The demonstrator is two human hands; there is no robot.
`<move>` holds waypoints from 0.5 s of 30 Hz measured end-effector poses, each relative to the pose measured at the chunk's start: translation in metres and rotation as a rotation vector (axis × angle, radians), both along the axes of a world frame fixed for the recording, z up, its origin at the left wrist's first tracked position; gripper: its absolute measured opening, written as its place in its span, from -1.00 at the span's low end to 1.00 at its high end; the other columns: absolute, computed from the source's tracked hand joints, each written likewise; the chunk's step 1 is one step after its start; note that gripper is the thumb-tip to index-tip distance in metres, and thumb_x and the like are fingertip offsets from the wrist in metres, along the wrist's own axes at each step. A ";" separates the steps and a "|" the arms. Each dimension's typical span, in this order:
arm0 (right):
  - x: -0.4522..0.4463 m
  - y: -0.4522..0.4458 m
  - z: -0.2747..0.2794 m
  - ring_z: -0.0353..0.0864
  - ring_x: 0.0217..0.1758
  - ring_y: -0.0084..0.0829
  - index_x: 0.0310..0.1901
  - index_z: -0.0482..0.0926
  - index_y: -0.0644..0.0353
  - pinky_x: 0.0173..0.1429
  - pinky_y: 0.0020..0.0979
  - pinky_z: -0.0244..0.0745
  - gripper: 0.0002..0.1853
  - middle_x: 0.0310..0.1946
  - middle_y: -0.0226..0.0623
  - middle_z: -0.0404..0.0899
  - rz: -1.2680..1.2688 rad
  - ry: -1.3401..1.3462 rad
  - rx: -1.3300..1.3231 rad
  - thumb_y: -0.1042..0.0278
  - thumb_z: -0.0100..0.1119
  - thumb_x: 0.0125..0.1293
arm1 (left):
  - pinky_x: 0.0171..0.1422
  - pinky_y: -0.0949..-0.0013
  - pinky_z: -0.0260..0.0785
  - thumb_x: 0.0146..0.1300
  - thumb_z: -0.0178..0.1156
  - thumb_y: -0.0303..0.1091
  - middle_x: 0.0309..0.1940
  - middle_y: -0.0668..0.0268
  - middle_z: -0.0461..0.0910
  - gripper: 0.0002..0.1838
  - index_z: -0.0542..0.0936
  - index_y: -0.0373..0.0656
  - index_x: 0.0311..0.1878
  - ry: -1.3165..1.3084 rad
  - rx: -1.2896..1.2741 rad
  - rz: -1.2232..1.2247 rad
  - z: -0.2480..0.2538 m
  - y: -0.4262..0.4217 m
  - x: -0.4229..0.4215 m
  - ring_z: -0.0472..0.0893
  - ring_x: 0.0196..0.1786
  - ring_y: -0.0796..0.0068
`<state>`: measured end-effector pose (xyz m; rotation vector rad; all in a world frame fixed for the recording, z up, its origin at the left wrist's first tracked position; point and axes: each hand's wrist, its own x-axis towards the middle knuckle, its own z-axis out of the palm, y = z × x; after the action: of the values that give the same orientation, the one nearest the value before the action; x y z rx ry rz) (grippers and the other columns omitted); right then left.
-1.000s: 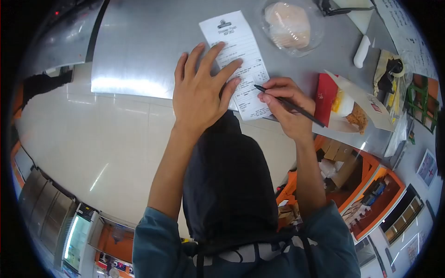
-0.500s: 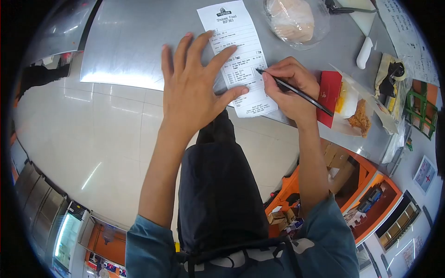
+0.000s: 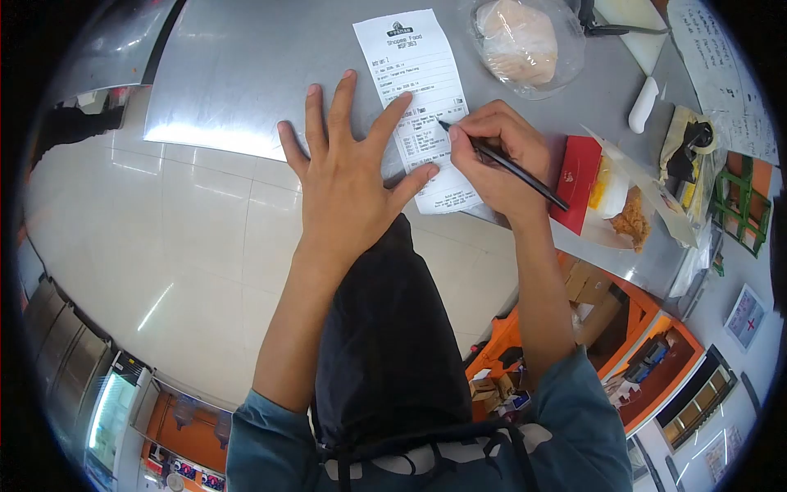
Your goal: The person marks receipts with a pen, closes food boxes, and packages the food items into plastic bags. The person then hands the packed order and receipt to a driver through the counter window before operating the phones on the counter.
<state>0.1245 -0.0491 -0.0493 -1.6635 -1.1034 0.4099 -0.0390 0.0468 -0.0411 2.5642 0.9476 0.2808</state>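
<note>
A long white printed receipt (image 3: pixel 410 59) lies on the metal table (image 3: pixel 246 82) near its front edge. My left hand (image 3: pixel 348 172) is spread, with index finger and thumb resting on the receipt's left side. In my right hand (image 3: pixel 508 156) a black pen (image 3: pixel 520 174) is gripped like a writing tool, its tip at the printed lines in the middle of the receipt. Just right of that hand stands an open red food box (image 3: pixel 576 182) holding white rice or egg with yellow sauce and a piece of fried chicken (image 3: pixel 631 220).
Behind the receipt is a clear plastic bag of round flat bread-like pieces (image 3: pixel 516 41). A white-handled knife (image 3: pixel 643 105) lies at the back right, near a tape roll (image 3: pixel 701 135) and a green plastic rack (image 3: pixel 742 197). Orange shelving (image 3: pixel 648 328) sits below the table.
My right hand and the pen have moved slightly left and up along the receipt. My left hand's fingers have shifted a little, and the whole view has moved slightly.
</note>
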 end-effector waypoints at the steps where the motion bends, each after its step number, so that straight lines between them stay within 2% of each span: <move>1: 0.001 -0.001 0.001 0.56 -0.46 -0.53 -0.43 0.57 0.29 -0.41 -0.56 0.41 -0.85 -0.46 -0.28 0.58 -0.007 0.009 -0.011 0.63 0.40 0.02 | 0.41 -0.44 -0.50 0.06 0.30 0.29 0.47 0.02 0.08 -0.28 0.49 0.26 0.30 0.000 -0.003 -0.001 0.000 0.000 0.000 -0.10 0.53 -0.21; 8: -0.002 0.006 -0.006 0.56 -0.46 -0.55 -0.42 0.57 0.30 -0.40 -0.55 0.42 -0.86 -0.46 -0.27 0.58 -0.177 -0.046 0.004 0.64 0.38 0.04 | 0.41 -0.45 -0.49 0.07 0.27 0.32 0.46 0.02 0.09 -0.27 0.49 0.26 0.30 0.004 -0.006 0.002 0.001 0.001 0.000 -0.10 0.52 -0.21; 15: 0.002 -0.009 -0.002 0.53 -0.47 -0.62 -0.38 0.55 0.28 -0.42 -0.59 0.39 -0.86 -0.46 -0.34 0.53 -0.067 0.151 0.018 0.67 0.33 0.07 | 0.40 -0.45 -0.49 0.07 0.25 0.34 0.46 0.02 0.09 -0.26 0.48 0.25 0.30 0.009 -0.001 0.001 0.000 0.001 -0.001 -0.09 0.52 -0.22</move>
<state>0.1265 -0.0579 -0.0516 -1.6213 -0.9347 0.4726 -0.0396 0.0482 -0.0408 2.5662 0.9515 0.2693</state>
